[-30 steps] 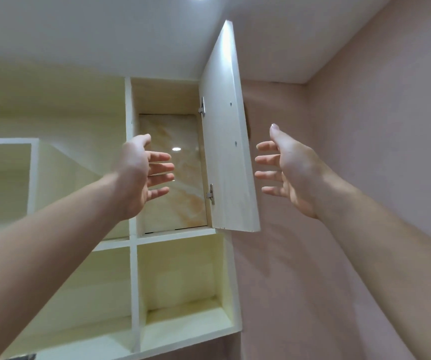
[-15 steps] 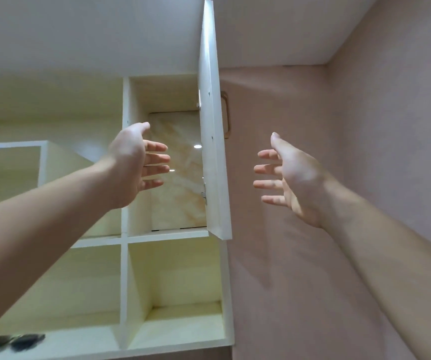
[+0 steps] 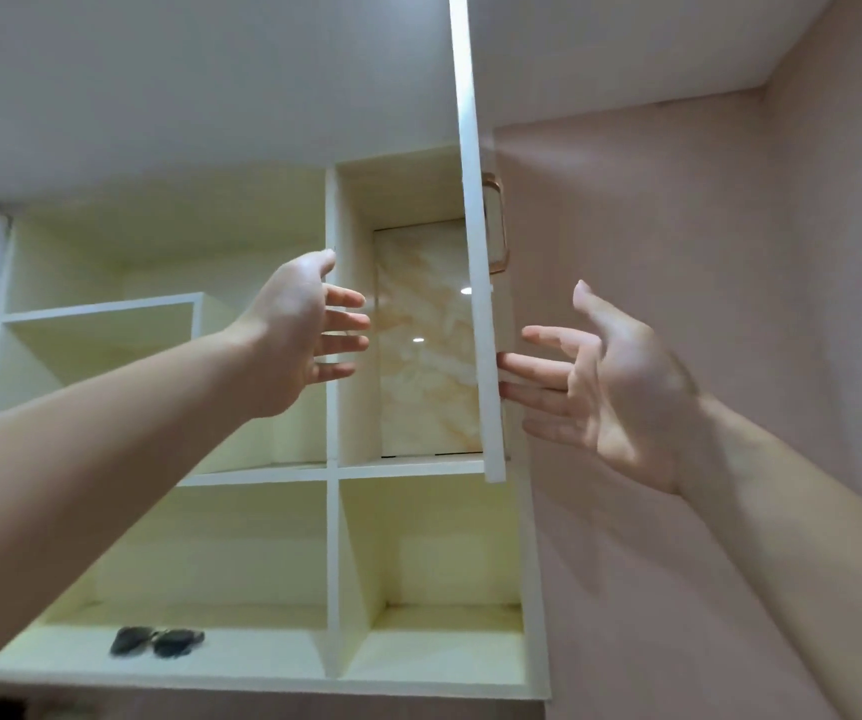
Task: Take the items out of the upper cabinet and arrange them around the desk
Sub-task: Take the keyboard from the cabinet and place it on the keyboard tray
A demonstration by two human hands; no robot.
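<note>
Both hands (image 3: 610, 387) nearer cabinet door (image 3: 475, 304) vs. 0.5 s ago

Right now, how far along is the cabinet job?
Done: the cabinet door stands open. In hand: nothing. The left hand and the right hand are both raised, open and empty, on either side of the door. The compartment behind it shows only a marbled panel. Left: sunglasses on the lower shelf. No desk in view.

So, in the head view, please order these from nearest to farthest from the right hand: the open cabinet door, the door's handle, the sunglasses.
From the right hand:
1. Open cabinet door, at the fingertips, just left.
2. Door's handle, above, on the door's far side.
3. Sunglasses, far lower left, on the bottom shelf.
</note>
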